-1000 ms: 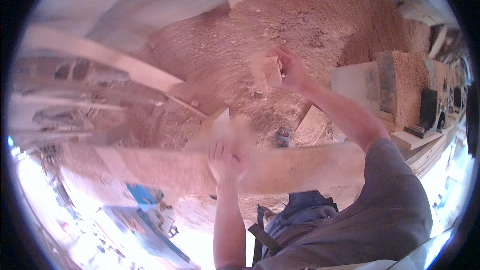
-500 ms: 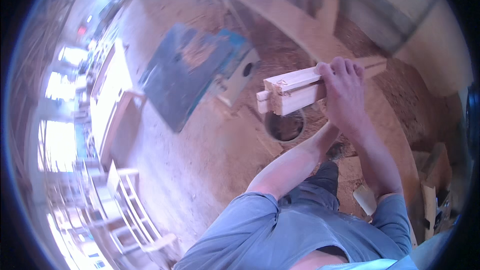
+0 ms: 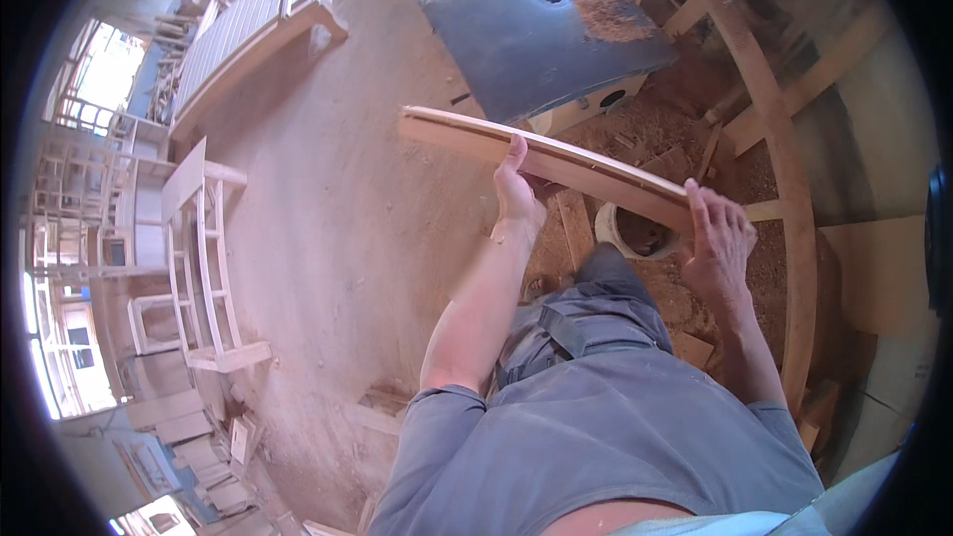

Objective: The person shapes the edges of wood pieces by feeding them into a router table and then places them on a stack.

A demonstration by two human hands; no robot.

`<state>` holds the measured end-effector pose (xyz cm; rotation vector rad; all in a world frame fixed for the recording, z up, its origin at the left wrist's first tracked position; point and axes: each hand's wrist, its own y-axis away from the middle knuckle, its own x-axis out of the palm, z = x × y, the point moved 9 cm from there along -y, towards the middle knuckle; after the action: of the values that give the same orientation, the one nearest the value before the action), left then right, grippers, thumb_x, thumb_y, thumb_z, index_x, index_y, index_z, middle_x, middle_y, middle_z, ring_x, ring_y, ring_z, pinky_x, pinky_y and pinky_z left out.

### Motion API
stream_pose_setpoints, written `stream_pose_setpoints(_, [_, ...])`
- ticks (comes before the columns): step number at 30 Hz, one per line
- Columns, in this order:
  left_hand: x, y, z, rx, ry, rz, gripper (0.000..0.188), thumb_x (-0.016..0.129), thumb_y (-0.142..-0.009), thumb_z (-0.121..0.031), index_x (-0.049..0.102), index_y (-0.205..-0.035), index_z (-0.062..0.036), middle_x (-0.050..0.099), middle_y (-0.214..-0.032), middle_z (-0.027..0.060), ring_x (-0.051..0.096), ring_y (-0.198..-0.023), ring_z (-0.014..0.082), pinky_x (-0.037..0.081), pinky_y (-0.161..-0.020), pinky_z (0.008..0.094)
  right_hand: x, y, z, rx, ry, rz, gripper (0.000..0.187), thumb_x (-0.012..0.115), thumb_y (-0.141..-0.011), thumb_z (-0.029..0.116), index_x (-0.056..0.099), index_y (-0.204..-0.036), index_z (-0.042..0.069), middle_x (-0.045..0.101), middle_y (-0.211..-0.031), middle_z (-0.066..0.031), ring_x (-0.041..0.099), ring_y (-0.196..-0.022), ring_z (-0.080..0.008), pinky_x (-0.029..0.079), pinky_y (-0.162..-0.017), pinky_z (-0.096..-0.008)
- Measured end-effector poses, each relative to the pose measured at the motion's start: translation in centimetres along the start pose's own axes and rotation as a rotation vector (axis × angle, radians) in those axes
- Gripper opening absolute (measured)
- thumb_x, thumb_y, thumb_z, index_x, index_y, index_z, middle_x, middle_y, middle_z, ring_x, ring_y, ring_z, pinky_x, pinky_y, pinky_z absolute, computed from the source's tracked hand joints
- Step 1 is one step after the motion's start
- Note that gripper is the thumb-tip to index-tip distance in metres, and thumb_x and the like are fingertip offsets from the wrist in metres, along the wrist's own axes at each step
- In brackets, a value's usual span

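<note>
a person in a grey shirt is looking down at a long, pale piece of wood (image 3: 615, 187), which both hands are holding just above the centre, toward one o'clock. the piece is slanting from its free end near eleven o'clock down to its other end near three o'clock, and a groove is running along its near side. the left hand (image 3: 516, 201), near the centre toward one o'clock, is gripping it partway along, thumb upright against the near face, the other fingers mostly hidden behind. the right hand (image 3: 720, 243), at three o'clock, is closing around the lower end, fingers curling over the top edge.

a bucket (image 3: 607, 230) is standing just beyond the person's leg, at three o'clock. a dark, flat machine top (image 3: 506, 45) is lying at twelve to one o'clock, bearing sawdust (image 3: 608, 16). a ladder-like wooden frame (image 3: 215, 293) is resting at nine o'clock.
</note>
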<state>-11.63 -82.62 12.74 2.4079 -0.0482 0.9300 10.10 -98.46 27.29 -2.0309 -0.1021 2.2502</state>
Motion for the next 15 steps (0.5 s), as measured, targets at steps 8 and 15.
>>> stream_pose_setpoints(8, [-5.7, -8.0, -0.4, -0.161, -0.242, -0.224, 0.045, 0.065, -0.096, -0.044, 0.064, -0.116, -0.0044, 0.071, -0.106, 0.0138, 0.069, -0.099, 0.0292, 0.059, -0.087, 0.0485, 15.4, -4.4, -0.2, 0.155, -0.552, 0.185, 0.07, 0.075, -0.074, 0.013, 0.052, -0.14, 0.009, 0.064, -0.12, -0.0211, 0.062, -0.114, -0.0387, 0.05, -0.098, -0.045])
stream_pose_setpoints(15, [1.3, -16.2, -2.5, -0.169, -0.151, 0.003, 0.027, 0.057, -0.101, -0.024, 0.059, -0.121, -0.0054, 0.071, -0.101, 0.0143, 0.069, -0.092, 0.0278, 0.057, -0.083, 0.043, 18.5, -20.6, 1.5, 0.403, -0.732, 0.038, 0.067, 0.073, -0.074, 0.015, 0.053, -0.137, 0.007, 0.066, -0.116, -0.0199, 0.062, -0.114, -0.039, 0.05, -0.097, -0.0459])
